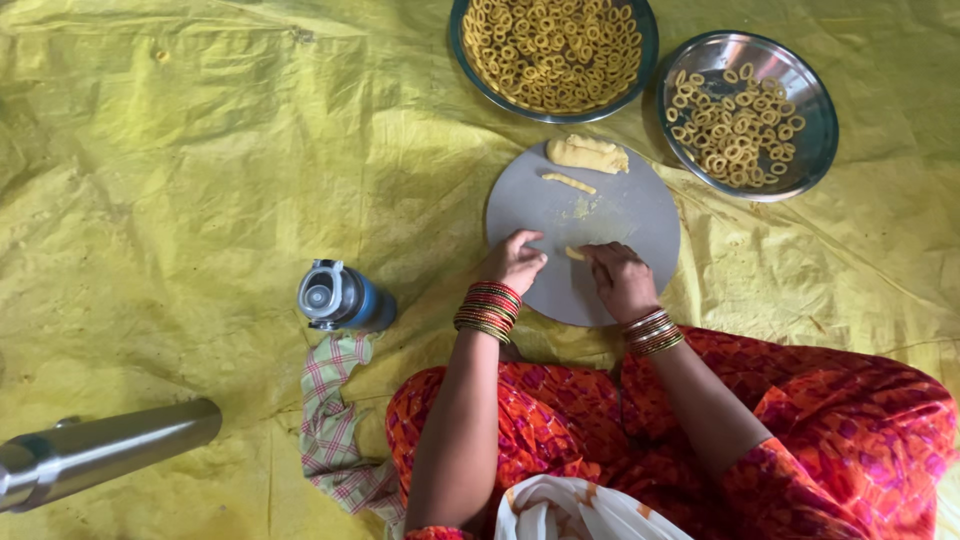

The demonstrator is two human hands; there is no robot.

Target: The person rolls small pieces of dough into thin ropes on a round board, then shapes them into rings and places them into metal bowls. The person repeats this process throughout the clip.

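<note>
My left hand (515,262) rests with curled fingers on the near left part of a round grey board (640,215). My right hand (620,278) pinches a small piece of yellow dough (575,253) against the board between the two hands. A larger dough lump (588,154) lies at the board's far edge, and a thin dough strip (568,182) lies just below it. Both wrists wear stacked bangles.
A bowl (553,112) heaped with small dough rings and a steel plate (815,140) with fewer rings stand beyond the board. A blue bottle (342,297), a checked cloth (335,420) and a steel flask (100,452) lie on the yellow sheet (180,180) to the left.
</note>
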